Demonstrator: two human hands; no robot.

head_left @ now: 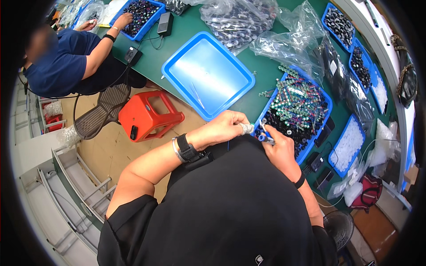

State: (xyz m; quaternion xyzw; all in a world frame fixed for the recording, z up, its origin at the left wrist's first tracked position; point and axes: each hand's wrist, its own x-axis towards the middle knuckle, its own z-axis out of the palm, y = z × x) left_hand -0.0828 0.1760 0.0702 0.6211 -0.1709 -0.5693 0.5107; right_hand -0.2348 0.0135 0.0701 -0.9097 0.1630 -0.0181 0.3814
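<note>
My left hand point(225, 128) is closed in a pinch at the near edge of the parts tray, with white wrapping on a finger. A small greenish part point(252, 128) shows at its fingertips. My right hand point(281, 150) grips a small blue-handled hand tool point(266, 138), like pliers; its metal tip reaches up close to the left fingertips. Under and beyond both hands, the blue parts tray point(329, 106) holds a heap of small green and red-wired parts point(297, 99) over black round parts point(295, 135).
A shallow blue tray point(172, 66) with thin strips in it lies ahead on the green table point(262, 71). Clear bags of black parts point(239, 22) stand behind. Trays of black and white parts point(348, 144) line the right. A co-worker point(66, 57) sits left, past a red stool point(146, 113).
</note>
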